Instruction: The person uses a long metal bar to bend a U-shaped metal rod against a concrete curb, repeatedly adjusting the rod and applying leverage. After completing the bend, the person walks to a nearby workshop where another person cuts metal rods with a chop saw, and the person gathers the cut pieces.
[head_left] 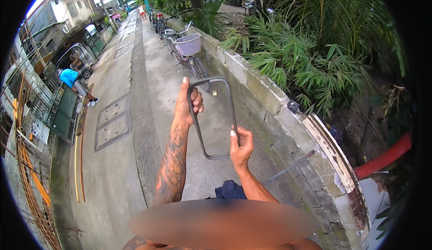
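A dark ribbed steel bar bent into a rectangular rebar stirrup (231, 98) is held up in front of me, its long sides nearly upright. My left hand (186, 101) grips its upper left corner, thumb pointing up and fingers curled round the bar. Lower on the opposite side, my right hand (242, 145) pinches the bar between thumb and fingers. Through the middle of the loop the concrete pavement shows. Below my forearms lies a bunched dark blue cloth (230, 190).
A low block wall (252, 76) runs along the right, with leafy plants (310, 65) behind it. Ahead stands a bicycle with a pale basket (188, 45). At the left, a person in a blue shirt (69, 76) bends near a green gate (63, 119); long wooden strips (80, 160) lie nearby.
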Demonstrator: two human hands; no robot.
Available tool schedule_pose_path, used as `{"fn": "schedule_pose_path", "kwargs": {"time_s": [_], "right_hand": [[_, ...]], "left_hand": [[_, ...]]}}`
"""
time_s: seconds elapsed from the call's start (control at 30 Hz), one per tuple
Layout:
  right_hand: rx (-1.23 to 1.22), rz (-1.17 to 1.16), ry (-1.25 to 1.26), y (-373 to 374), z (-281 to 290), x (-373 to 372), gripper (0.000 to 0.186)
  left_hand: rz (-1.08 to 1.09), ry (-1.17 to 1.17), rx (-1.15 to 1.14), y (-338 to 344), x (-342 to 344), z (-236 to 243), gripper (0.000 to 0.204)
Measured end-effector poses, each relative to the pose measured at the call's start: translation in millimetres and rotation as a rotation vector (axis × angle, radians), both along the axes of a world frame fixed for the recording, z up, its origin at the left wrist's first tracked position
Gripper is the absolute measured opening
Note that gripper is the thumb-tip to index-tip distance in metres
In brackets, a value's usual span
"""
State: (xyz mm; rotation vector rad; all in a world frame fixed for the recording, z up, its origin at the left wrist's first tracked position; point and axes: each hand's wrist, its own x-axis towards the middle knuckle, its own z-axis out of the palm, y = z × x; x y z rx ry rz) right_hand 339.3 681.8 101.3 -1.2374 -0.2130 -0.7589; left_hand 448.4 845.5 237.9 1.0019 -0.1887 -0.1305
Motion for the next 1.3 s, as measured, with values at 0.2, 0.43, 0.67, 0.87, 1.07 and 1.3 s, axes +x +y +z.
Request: {"fn": "schedule_pose_path", "kwargs": {"time_s": [0.2, 0.43, 0.67, 0.87, 1.07, 1.3], "right_hand": [[0.043, -0.020, 0.010, -5.3, -8.3, 1.3, 0.021], [0.016, -0.026, 0.065, -11.3, -5.9, -3.4, 0.020], [0.073, -0.022, 0.136, -6.2, -10.9, -1.3, 0.017], [0.067, -0.062, 0.167, -22.4, -18.0, 1.8, 0.018], [-0.368, 0.048, 0.811, -76.4, -40.0, 0.7, 0.043], [-0.560, 0.065, 1.129, -190.6, -149.9, -83.7, 0.053]], "left_hand": [[0.021, 0.002, 0.089, -16.1, -1.0, 6.8, 0.065], [0.036, 0.096, 0.068, -20.1, 7.3, -5.0, 0.065], [0.015, 0.130, 0.066, -15.7, 17.7, -14.3, 0.066], [-0.031, 0.151, -0.002, -32.8, 26.1, -28.0, 0.066], [-0.028, 0.417, -0.031, -49.6, 36.1, -137.0, 0.065], [-0.056, 1.061, 0.031, -150.6, -53.6, -331.6, 0.070]]}}
